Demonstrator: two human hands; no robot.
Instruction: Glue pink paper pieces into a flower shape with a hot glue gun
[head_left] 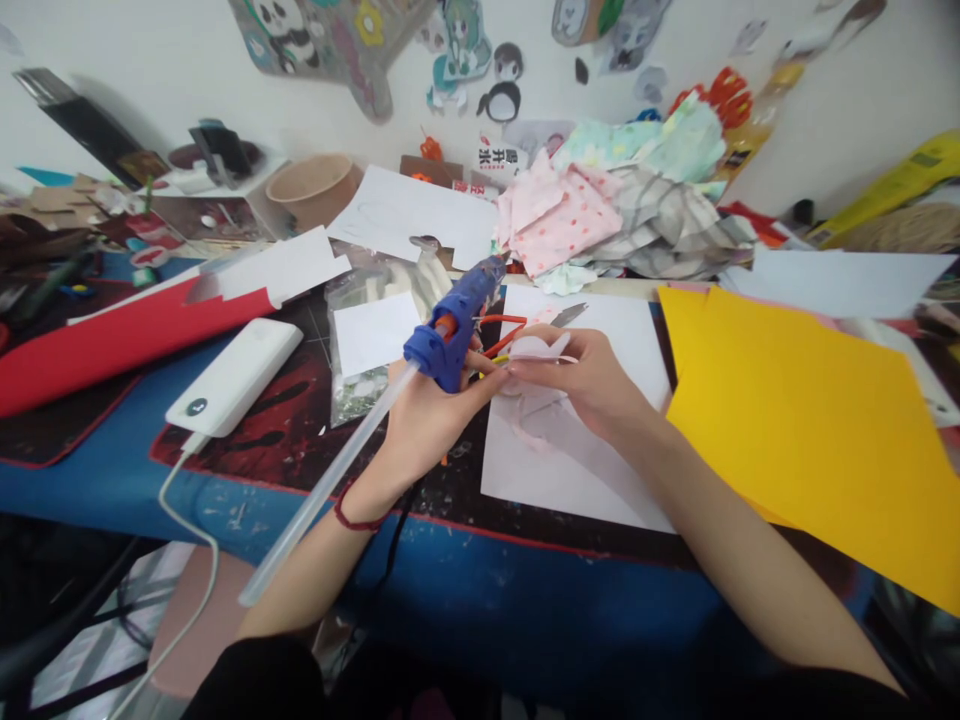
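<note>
My left hand [429, 415] is closed around a blue hot glue gun [459, 312], its nozzle pointing away and up to the right. A long translucent glue stick [330, 485] sticks out of its back end over my left forearm. In my right hand [600, 385] a small pale pink paper cutout [534, 348] is pinched between thumb and fingers. My left fingertips meet the cutout's near edge; whether they grip it I cannot tell. Beneath both hands lies a white paper sheet [577, 475], with a curved pale strip [529, 435] on it. Orange-handled scissors [570, 314] lie just behind, partly hidden.
Yellow sheets [795, 410] cover the right side. At left are a white power bank [236, 378] with a cable and a red sheet [135, 340]. A clear plastic bag [352, 400] lies beside the glue gun. Crumpled fabric [559, 210] is piled against the wall.
</note>
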